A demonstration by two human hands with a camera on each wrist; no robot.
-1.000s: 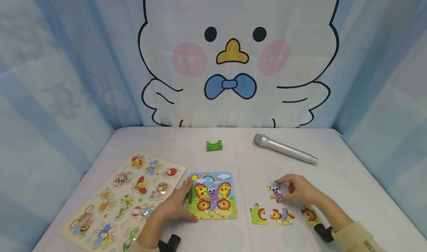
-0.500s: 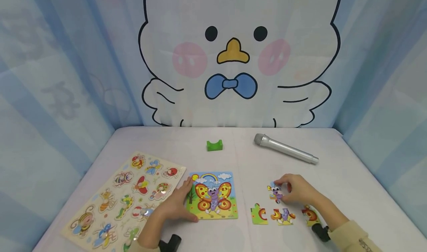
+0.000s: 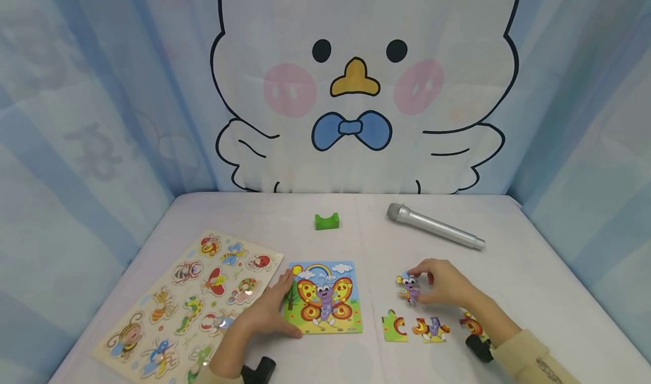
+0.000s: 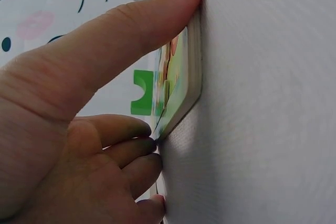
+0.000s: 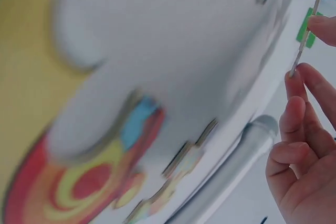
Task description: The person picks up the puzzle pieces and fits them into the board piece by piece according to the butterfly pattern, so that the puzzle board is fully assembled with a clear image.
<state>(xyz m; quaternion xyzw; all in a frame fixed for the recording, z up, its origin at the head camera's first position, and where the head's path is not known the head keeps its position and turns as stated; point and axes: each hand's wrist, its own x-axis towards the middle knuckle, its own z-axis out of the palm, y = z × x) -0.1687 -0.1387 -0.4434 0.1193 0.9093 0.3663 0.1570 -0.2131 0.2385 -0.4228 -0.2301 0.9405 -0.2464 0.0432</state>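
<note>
Piece (image 3: 408, 289), low and right of centre in the frame, is pinched between thumb and fingers of the right hand (image 3: 447, 282); gripping only its edges and keeping it level should help. The left hand (image 3: 268, 314), fingers loosely extended, touches the board (image 3: 325, 296), lower centre. The dark sleeve mark (image 3: 551, 371), lower right, is unreadable.

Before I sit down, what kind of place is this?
Probably a little play booth. A big cartoon bird decorates the cloth behind the white table, and the table has a butterfly board and some loose puzzle pieces on it.
</note>
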